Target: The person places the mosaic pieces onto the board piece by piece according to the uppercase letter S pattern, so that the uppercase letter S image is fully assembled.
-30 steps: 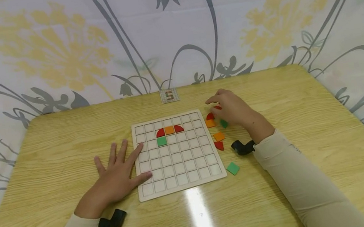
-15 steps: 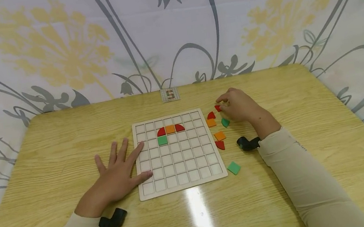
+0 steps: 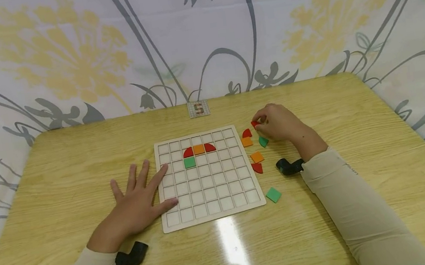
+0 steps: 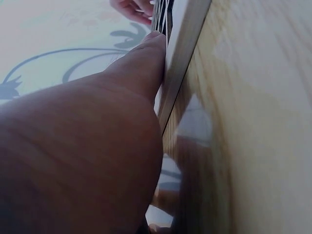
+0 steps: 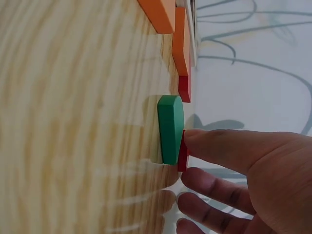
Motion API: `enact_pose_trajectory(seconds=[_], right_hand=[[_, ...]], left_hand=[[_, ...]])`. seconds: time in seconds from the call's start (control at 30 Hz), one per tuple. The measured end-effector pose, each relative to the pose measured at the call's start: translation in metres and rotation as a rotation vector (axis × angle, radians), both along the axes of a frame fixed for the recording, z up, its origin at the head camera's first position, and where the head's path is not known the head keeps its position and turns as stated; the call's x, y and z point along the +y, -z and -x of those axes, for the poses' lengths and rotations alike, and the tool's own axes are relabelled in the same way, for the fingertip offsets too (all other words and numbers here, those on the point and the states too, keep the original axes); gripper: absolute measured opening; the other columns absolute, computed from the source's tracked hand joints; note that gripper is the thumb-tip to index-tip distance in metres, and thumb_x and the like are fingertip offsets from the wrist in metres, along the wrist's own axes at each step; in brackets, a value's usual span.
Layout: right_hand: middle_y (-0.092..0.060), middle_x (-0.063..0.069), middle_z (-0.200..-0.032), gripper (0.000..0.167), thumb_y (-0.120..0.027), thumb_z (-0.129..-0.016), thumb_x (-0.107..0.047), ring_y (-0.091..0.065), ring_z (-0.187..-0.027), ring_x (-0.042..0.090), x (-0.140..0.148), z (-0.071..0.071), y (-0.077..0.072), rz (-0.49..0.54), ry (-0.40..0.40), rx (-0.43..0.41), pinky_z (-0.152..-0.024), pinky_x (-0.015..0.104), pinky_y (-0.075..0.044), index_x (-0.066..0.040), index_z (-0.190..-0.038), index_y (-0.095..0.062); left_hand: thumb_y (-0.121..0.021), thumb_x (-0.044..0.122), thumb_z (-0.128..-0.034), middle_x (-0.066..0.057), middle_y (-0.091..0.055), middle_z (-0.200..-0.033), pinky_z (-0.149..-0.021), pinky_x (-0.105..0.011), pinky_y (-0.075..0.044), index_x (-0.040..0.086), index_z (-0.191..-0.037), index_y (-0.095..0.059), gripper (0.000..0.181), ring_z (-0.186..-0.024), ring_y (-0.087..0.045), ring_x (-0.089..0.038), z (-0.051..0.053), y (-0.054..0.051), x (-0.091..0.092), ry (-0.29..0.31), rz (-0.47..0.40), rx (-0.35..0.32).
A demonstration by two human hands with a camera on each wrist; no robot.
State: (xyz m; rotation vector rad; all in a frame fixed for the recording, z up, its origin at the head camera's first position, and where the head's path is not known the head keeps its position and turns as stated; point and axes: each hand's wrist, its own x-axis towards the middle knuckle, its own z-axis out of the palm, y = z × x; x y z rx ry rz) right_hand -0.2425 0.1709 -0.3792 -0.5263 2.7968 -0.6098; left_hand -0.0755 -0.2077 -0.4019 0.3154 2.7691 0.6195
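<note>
My left hand [image 3: 131, 211] lies spread on the left edge of the wooden grid board [image 3: 165, 220], thumb and index fingertip on its squares. In the board's upper rows sit a red piece [image 3: 188, 152], an orange square [image 3: 198, 149], another red piece [image 3: 209, 147] and, below the first, a green square [image 3: 190, 163]. Right of the board, my right hand [image 3: 281, 125] pinches a small red piece [image 3: 255, 124] between thumb and fingers. In the right wrist view the thumb touches that red piece [image 5: 183, 155], just behind a green rounded piece [image 5: 170, 129].
Beside the board's right edge lie a red piece [image 3: 247, 133], orange squares [image 3: 257, 157], another red piece [image 3: 257, 168] and a green square [image 3: 273, 195]. A small card with an S pattern [image 3: 199, 109] lies behind the board, near the patterned cloth [image 3: 191, 40].
My right hand has moved slightly to the right, and its fingers have closed on the red piece. The left hand stays in place on the board.
</note>
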Motion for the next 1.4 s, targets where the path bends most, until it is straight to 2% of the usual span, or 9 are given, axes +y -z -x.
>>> enact_pose_trajectory(seconds=[0.5,0.7,0.83,1.07,1.4], right_hand=[[-0.064,0.016,-0.105,0.014,-0.063,-0.097,-0.011,-0.059,-0.093,0.030,-0.004,0.002,0.005,0.098,-0.012,-0.017,-0.086,0.043,-0.050,-0.005,-0.109,-0.062],[-0.067,0.013,-0.096,0.016,-0.064,-0.097,-0.013,-0.060,-0.084,0.026,-0.005,0.001,0.008,0.103,-0.037,0.001,-0.080,0.040,-0.050,-0.006,-0.112,-0.065],[-0.070,0.013,-0.098,0.021,-0.064,-0.099,-0.016,-0.062,-0.085,0.025,-0.006,0.002,0.009,0.088,-0.054,0.017,-0.081,0.040,-0.052,-0.009,-0.118,-0.071],[-0.071,0.013,-0.098,0.022,-0.062,-0.100,-0.014,-0.063,-0.085,0.024,-0.009,0.001,0.008,0.084,-0.085,0.030,-0.078,0.039,-0.052,-0.008,-0.118,-0.072],[-0.067,0.015,-0.104,0.024,-0.055,-0.100,-0.007,-0.057,-0.083,0.026,-0.011,0.000,0.008,0.128,-0.062,0.073,-0.075,0.037,-0.049,-0.006,-0.117,-0.073]], left_hand=[[-0.049,0.073,-0.0911,-0.015,0.012,-0.168,-0.103,-0.077,0.024,0.036,-0.162,-0.011,0.089,-0.152,0.020,-0.044,0.001,-0.001,0.000,-0.001,0.009,-0.008],[-0.049,0.074,-0.0906,-0.015,0.012,-0.168,-0.103,-0.077,0.024,0.036,-0.162,-0.011,0.089,-0.152,0.020,-0.044,0.001,-0.001,0.000,-0.001,0.008,-0.010],[-0.049,0.074,-0.0907,-0.015,0.011,-0.168,-0.103,-0.078,0.024,0.036,-0.162,-0.011,0.089,-0.152,0.020,-0.044,0.001,-0.001,0.000,-0.003,0.005,-0.010],[-0.051,0.072,-0.0917,-0.015,0.011,-0.168,-0.103,-0.077,0.023,0.035,-0.162,-0.011,0.088,-0.152,0.020,-0.044,0.001,0.000,0.000,-0.005,0.011,-0.010],[-0.052,0.071,-0.0920,-0.015,0.011,-0.168,-0.104,-0.077,0.023,0.035,-0.162,-0.012,0.088,-0.152,0.020,-0.044,0.001,-0.002,0.000,-0.004,0.012,-0.012]])
